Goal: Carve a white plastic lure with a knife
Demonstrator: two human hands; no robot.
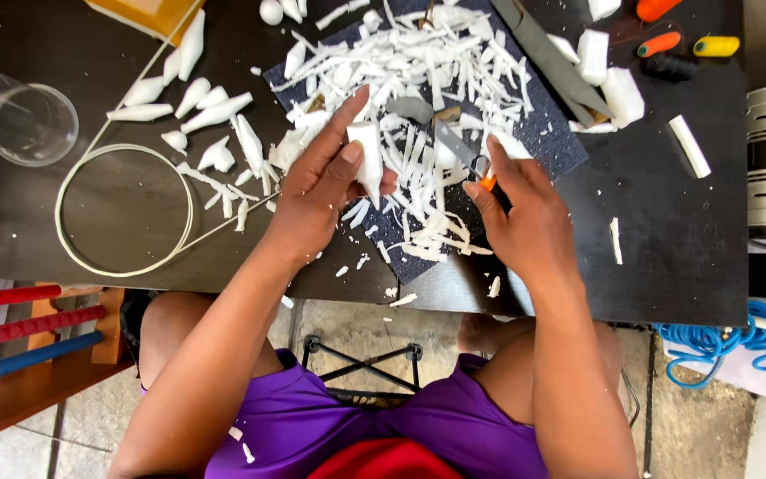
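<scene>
Purple shirt cloth (418,426) fills the bottom of the frame, with both forearms reaching up over the dark tabletop (667,257).

Much carving looks already done. A thick heap of white shavings (418,80) covers the dark blue mat (551,142) at the top centre, and a row of finished pointed white pieces (197,102) lies at the upper left, beside a loop of white cord (126,210) and a clear plastic cup (19,115). Several uncut white blocks (618,89) wait at the upper right near a grey file (547,53), so I judge that more pieces remain to be shaped.

At the middle of the frame, the left hand (316,191) holds the white block (368,160) now being worked. Its thumb is pressed on the block's face and its fingers (339,124) are stretched out behind it, clamping it upright above the mat. The right hand (525,217), just to the right, has its fingers curled tight round the orange handle of a small knife (467,155), whose grey blade points up-left toward the block without touching it.
</scene>
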